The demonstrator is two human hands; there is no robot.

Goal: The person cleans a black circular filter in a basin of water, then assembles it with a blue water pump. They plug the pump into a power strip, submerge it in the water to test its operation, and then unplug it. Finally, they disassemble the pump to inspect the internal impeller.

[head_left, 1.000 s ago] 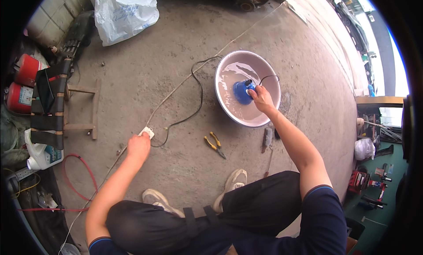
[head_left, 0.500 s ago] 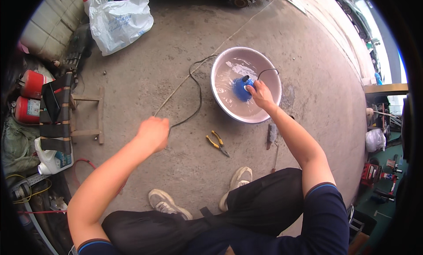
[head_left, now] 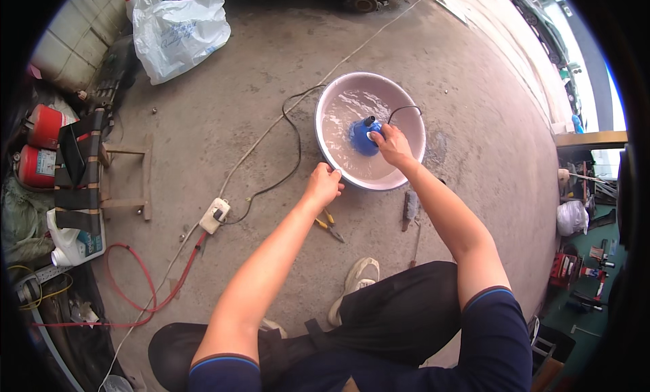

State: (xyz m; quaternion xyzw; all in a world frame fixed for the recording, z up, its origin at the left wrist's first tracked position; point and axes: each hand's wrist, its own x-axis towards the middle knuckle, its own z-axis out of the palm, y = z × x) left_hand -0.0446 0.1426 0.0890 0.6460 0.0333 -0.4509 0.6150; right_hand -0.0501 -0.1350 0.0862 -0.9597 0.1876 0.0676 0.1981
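Observation:
A round basin [head_left: 420, 131] of murky water stands on the floor ahead of me. In it sits a blue submersible pump [head_left: 363, 140] with a short black outlet on top. My right hand [head_left: 391, 145] grips the pump's upper right side. My left hand [head_left: 323, 187] is at the basin's near-left rim, fingers curled against the edge. A black cord [head_left: 298, 143] runs from behind the basin to a plug seated in a white socket block [head_left: 215, 215] on the floor. Yellow-handled pliers [head_left: 330, 226] lie partly behind my left hand.
A brush-like tool [head_left: 410, 209] and a thin rod [head_left: 416, 243] lie near the basin. Red cable [head_left: 145, 277] loops on the left, by a low stool [head_left: 145, 179], a white jug [head_left: 78, 240] and red canisters [head_left: 44, 165]. A white plastic bag [head_left: 179, 36] stands far left.
My left hand has gone from the socket block, which it covered, rightward to the basin rim. The block and its plug now show. My right hand stays on the pump.

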